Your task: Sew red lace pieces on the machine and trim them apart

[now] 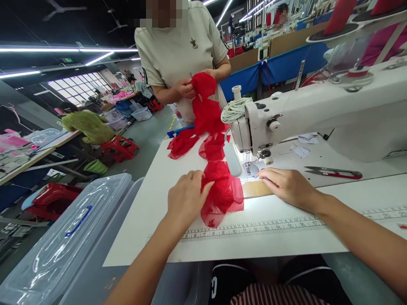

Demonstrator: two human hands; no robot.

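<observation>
Red sheer lace fabric pieces [219, 186] lie in a string on the sewing table, left of the presser foot area. My left hand [186, 195] rests at the left edge of the nearest piece, its thumb apart from the fingers and touching the cloth. Beside the metal needle plate [252, 170], my right hand [288, 186] has thumb and fingertips pressed together; anything between them is too small to make out. The white sewing machine [257, 127] stands over the plate, its lamp lit. Thread snips [333, 172] with red handles lie behind my right hand.
Across the table a co-worker [187, 55] holds up a red fabric piece [205, 84] linked to the pile. A printed ruler [254, 228] runs along the front edge. A lidded plastic bin [73, 224] stands at left. Paper scraps [300, 150] lie under the machine arm.
</observation>
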